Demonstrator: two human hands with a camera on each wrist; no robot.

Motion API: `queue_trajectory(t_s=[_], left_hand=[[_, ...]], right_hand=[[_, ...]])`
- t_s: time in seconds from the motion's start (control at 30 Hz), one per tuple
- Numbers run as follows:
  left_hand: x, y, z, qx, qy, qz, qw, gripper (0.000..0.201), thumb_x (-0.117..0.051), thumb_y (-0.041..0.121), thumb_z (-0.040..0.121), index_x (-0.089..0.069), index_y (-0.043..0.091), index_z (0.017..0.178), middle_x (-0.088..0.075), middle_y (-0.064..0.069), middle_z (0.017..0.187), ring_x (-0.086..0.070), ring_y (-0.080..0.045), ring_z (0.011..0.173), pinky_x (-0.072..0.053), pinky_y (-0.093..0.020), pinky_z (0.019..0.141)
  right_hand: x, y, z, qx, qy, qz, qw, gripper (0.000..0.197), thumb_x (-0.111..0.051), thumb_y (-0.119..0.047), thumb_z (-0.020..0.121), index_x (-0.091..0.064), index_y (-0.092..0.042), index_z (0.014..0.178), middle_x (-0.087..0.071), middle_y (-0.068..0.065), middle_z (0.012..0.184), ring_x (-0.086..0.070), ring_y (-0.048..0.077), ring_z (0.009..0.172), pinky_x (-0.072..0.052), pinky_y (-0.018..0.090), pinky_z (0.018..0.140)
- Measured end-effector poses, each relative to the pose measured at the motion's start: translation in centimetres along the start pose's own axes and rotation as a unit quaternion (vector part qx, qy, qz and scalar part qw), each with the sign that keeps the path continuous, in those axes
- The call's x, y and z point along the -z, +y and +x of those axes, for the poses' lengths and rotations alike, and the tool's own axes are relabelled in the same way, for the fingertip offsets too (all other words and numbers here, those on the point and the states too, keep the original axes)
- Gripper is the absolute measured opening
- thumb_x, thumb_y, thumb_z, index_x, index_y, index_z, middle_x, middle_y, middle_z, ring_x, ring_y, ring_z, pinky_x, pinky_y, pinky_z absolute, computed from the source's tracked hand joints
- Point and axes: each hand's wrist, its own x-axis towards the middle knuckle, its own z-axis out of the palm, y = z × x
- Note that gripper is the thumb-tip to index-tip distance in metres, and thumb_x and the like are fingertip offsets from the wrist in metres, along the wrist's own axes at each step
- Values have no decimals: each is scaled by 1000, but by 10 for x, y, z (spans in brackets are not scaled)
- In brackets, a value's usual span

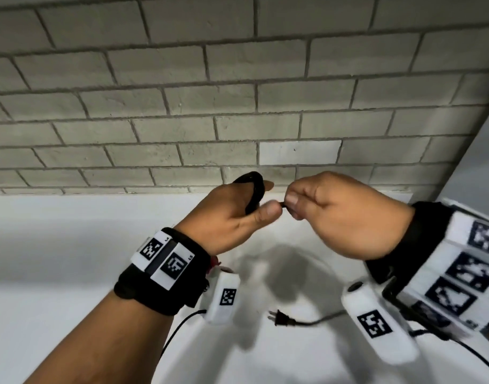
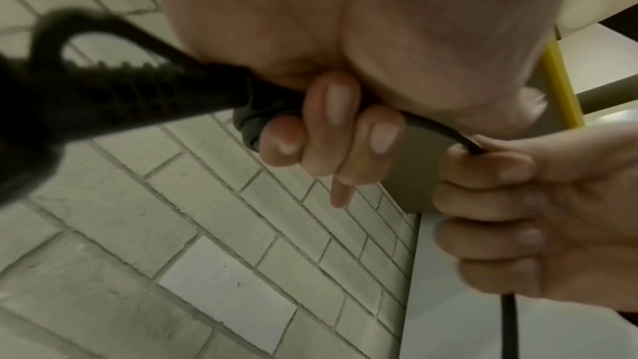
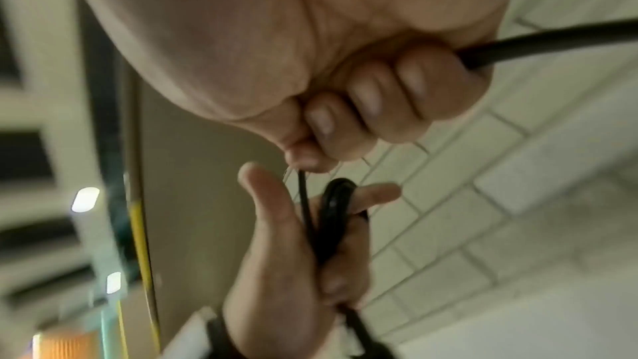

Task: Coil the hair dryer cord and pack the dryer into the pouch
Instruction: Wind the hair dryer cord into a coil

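Behind the two hands, a gray brick wall [image 1: 237, 79] is filling most of the head view, and a white table [image 1: 57, 259] is lying below it. Near the middle, the left hand [image 1: 232, 217] and the right hand [image 1: 346, 214] are hanging in the air close together, almost touching. The left hand is holding a few loops of the black cord [image 1: 254, 192], with its fingers curled around the bundle and its thumb sticking out. In the left wrist view the thick ribbed end of the cord [image 2: 138, 92] is poking out from under those curled fingers [image 2: 331, 119]. The right hand is making a tight fist, and its thumb and first finger are pinching the cord just beside the left thumb. More cord is running out of the right fist and hanging down. Below the hands, the small plug [image 1: 279, 319] is lying loose on the table, with a stretch of cord trailing away from it. So the coiling looks only partly done: some loops are sitting in the left hand, but the plug end is not wound up yet. The dryer and the pouch are not showing in any view, so the packing looks like it is all left to do.
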Motion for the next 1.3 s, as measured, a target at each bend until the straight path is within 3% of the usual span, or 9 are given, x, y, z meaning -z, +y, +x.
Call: queue_trajectory(t_s=[0.17, 0.3, 0.47, 0.6, 0.7, 0.8, 0.93, 1.1, 1.3], left_hand=[[2, 10, -3, -61, 35, 36, 997, 59, -34, 54, 95, -63, 3, 88, -42, 13, 58, -44, 7, 53, -28, -8, 52], [9, 10, -11, -30, 32, -18, 999, 40, -40, 46, 98, -42, 34, 60, -49, 19, 53, -39, 0, 44, -27, -9, 48], [7, 12, -13, 7, 8, -75, 997, 73, -35, 68, 89, -66, 3, 80, -46, 9, 51, -48, -10, 51, -44, -29, 58], [9, 27, -17, 29, -17, -199, 979, 57, -40, 51, 96, -66, 14, 62, -41, 6, 42, -70, -29, 79, -50, -57, 81], [11, 31, -16, 45, -13, -297, 954, 61, -46, 36, 95, -63, -23, 87, -47, -6, 45, -47, -15, 44, -37, -32, 52], [14, 33, -16, 41, 1, -350, 936, 50, -48, 36, 93, -73, -7, 90, -36, -6, 39, -20, -19, 40, -18, -30, 45], [16, 28, -18, 45, -15, -451, 891, 53, -50, 41, 90, -72, -7, 90, -32, 7, 35, -22, -11, 33, -17, -33, 40], [12, 30, -19, 38, -62, -524, 849, 61, -51, 57, 85, -72, 0, 76, -35, 12, 34, -26, -9, 31, -23, -25, 41], [6, 42, -13, 57, -120, -540, 831, 76, -41, 57, 90, -63, -15, 76, -32, 12, 33, -16, -16, 30, -21, -27, 38]], right_hand=[[0, -7, 13, -93, 10, 349, 933, 42, -48, -14, 85, -38, -21, 46, -25, -6, 43, -17, 13, 39, -11, 26, 47], [12, -5, 10, 95, 98, 94, 986, 7, -70, -32, 84, -70, -29, 90, -60, -10, 67, -54, 4, 52, -45, 24, 54], [20, -6, 13, 244, 153, -102, 952, 17, -64, -28, 85, -77, -19, 79, -62, -11, 73, -58, 6, 67, -47, 25, 65], [26, -5, 21, 127, 16, 12, 992, 30, -53, -40, 84, -63, -25, 59, -51, -11, 57, -50, 14, 56, -43, 34, 59], [20, -11, 25, 63, -58, 246, 965, 42, -53, -36, 83, -45, -20, 45, -36, 3, 46, -29, 18, 46, -27, 28, 49], [8, -16, 28, 74, -14, 268, 960, 43, -57, -37, 82, -47, -10, 50, -39, 17, 49, -30, 22, 44, -24, 28, 48], [-8, -22, 26, 90, -18, 338, 936, 35, -49, -32, 97, -49, -1, 83, -43, -4, 45, -37, 2, 39, -33, 12, 44], [-15, -32, 22, 67, 0, 373, 925, 68, -31, -47, 95, -47, -6, 43, -45, -9, 33, -44, 2, 34, -35, 7, 48], [-25, -26, 27, -20, 78, 428, 900, 76, -50, -70, 81, -48, -7, 39, -42, 8, 33, -42, 31, 46, -38, 40, 55]])
